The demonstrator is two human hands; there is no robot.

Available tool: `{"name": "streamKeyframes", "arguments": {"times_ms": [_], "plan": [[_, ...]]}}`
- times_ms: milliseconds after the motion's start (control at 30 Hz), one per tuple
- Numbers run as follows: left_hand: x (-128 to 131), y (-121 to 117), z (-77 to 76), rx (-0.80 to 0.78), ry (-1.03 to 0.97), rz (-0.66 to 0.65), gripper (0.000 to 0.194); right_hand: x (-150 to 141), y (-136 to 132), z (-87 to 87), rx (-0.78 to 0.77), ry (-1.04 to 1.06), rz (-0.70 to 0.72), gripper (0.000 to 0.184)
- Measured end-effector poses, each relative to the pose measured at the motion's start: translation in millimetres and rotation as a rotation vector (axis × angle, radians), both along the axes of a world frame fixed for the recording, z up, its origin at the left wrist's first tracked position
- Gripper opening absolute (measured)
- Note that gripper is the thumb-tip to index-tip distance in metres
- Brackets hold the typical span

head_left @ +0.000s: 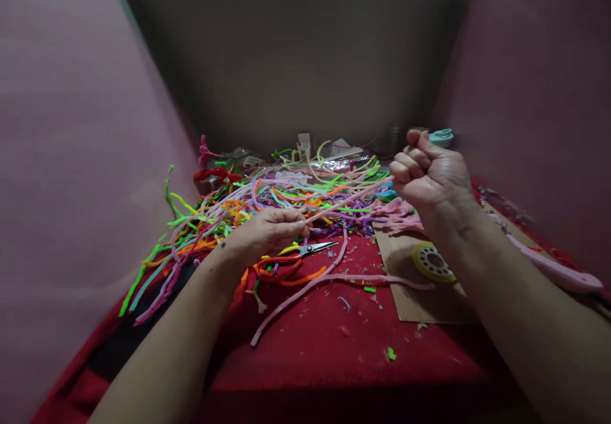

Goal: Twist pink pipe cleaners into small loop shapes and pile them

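Observation:
A pink pipe cleaner stretches in a slant between my two hands, above the heap of coloured pipe cleaners. My left hand pinches its lower end. Higher up and to the right, my right hand is closed in a fist round the other end. Below my left hand lie scissors with their blades pointing right; their orange-red handles are partly covered by pipe cleaners. Two more pale pink pipe cleaners cross each other on the red cloth in front.
A tangled heap of pipe cleaners spreads over the red cloth, with bits scattered about. At right are a cardboard piece, a yellow tape roll and a pink-handled tool. A mint-coloured object shows behind my right hand.

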State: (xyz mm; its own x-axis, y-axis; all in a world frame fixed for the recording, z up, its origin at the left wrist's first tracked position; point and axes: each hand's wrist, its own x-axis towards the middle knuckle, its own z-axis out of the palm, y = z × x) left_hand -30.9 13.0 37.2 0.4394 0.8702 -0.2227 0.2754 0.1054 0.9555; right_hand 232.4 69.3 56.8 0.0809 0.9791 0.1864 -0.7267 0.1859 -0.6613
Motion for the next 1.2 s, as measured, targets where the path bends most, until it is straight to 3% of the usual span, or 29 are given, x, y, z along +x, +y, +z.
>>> {"name": "streamKeyframes", "arguments": {"times_ms": [167, 267, 400, 533, 767, 867, 1000, 1067, 1133, 1200], "plan": [[5.6, 1.3, -9.1, -0.079, -0.171, 0.082, 0.021, -28.3, -5.7, -15.7, 0.063, -0.008, 0.067, 0.02], [13.7, -1.1, -13.0, -0.082, -0.166, 0.086, 0.021, -54.2, -15.2, -31.1, 0.064, -0.062, 0.207, 0.013], [22.1, -4.8, -15.5, -0.052, -0.105, 0.075, 0.024, -72.4, -28.3, -40.7, 0.117, -0.086, 0.247, 0.012], [23.8, -6.0, -15.2, -0.048, -0.084, 0.043, 0.025, -66.5, -31.0, -36.5, 0.104, -0.088, 0.268, 0.01], [7.8, 0.4, -4.1, 0.046, 0.009, 0.096, 0.022, -46.9, -21.2, -25.4, -0.024, -0.046, 0.135, 0.022], [0.2, 4.6, -2.0, 0.086, -0.127, 0.222, 0.02, -51.5, -22.7, -23.2, -0.087, 0.013, 0.15, 0.025], [-2.2, 11.8, -5.5, 0.177, -0.489, 0.536, 0.012, -57.8, -24.2, -19.5, -0.125, 0.145, 0.135, 0.026], [0.5, 14.6, -9.1, 0.136, -0.614, 0.646, 0.009, -58.4, -23.8, -17.4, -0.138, 0.201, 0.104, 0.027], [7.1, 14.2, -13.0, 0.076, -0.641, 0.638, 0.005, -59.5, -23.6, -17.5, -0.137, 0.237, 0.1, 0.029], [18.6, 9.7, -16.6, 0.07, -0.6, 0.526, 0.013, -62.6, -24.6, -21.6, -0.135, 0.241, 0.136, 0.03]]}}
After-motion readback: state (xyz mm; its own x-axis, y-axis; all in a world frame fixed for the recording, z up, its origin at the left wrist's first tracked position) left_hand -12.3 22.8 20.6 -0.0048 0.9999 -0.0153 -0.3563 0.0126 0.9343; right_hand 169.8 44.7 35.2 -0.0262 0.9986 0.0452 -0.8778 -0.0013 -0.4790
